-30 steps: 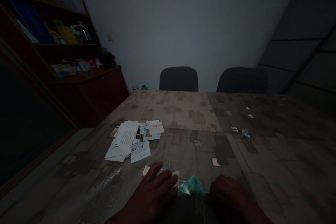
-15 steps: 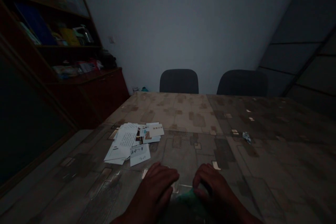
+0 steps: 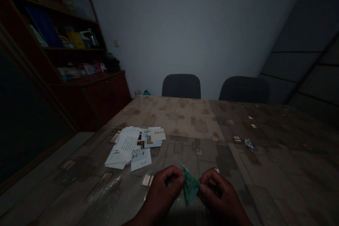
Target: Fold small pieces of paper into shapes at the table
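Folded green paper [image 3: 191, 186], roughly three-cornered, is held up between the two hands just above the near part of the tabletop [image 3: 180, 118]. Left hand [image 3: 164, 188]: thumb and forefinger pinch its left edge. Right hand [image 3: 217, 191]: fingertips pinch the opposite edge; other fingers curl inward.

Handling (judged): very light; thin and bendable, somewhat stiffer along the folds; easily creased or torn. Slipperiness: cannot tell. Best grip: light fingertip pinch at the edges or folded corners, without squeezing the middle.

Surface: patterned cover, seemingly smooth, glinting in spots. A loose pile of cards [image 3: 127, 148] lies beyond the left hand; a small crumpled scrap [image 3: 249, 144] lies well apart, to the right.

Room: dim. Two chairs [image 3: 181, 86] stand at the far edge before a plain wall [image 3: 185, 24]; a crowded cabinet [image 3: 103, 95] stands at left.
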A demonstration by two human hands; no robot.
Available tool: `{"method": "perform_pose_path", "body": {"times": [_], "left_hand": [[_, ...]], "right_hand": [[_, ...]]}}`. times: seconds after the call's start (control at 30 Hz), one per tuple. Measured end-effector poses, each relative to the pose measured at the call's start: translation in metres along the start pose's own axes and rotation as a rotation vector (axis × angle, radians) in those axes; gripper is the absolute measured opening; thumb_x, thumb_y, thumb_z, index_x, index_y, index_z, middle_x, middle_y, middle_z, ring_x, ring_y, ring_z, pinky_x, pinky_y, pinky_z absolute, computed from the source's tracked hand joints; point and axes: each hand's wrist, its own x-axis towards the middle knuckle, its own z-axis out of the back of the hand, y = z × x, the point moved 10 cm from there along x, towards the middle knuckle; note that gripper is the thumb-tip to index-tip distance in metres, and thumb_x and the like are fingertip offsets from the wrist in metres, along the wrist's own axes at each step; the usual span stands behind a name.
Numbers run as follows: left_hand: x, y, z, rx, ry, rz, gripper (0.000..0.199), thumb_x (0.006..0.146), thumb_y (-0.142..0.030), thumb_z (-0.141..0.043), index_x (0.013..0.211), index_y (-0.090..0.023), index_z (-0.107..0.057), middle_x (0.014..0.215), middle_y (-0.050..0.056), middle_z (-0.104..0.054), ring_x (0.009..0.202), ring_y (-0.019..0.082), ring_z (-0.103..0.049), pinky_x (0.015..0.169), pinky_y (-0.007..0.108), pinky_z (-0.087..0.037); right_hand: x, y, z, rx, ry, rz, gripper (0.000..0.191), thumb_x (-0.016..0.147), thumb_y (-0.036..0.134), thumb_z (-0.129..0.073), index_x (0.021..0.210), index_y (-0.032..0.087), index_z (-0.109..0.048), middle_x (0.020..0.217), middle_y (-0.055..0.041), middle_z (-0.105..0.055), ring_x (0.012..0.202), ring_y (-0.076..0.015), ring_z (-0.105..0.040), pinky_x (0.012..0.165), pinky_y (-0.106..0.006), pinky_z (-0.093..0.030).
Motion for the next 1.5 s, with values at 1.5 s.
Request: {"method": "perform_pose_path", "body": {"times": [1.5], "left_hand": [[-0.007,0.009,0.011,-0.246,-0.112,0.171,0.033,0.063,-0.046,-0.078,0.067,-0.013,-0.071,0.062,0.004,-0.067,0.061,0.017,-0.059,0.057,0.024,-0.045]], "right_hand": [[-0.003,-0.014,-0.021,-0.055,0.098,-0.132,0.031,0.079,0.046,-0.063,0.066,0.019,-0.056,0.057,0.0046,-0.045,0.055,-0.0124,-0.04,0.049,-0.022,-0.03]]}}
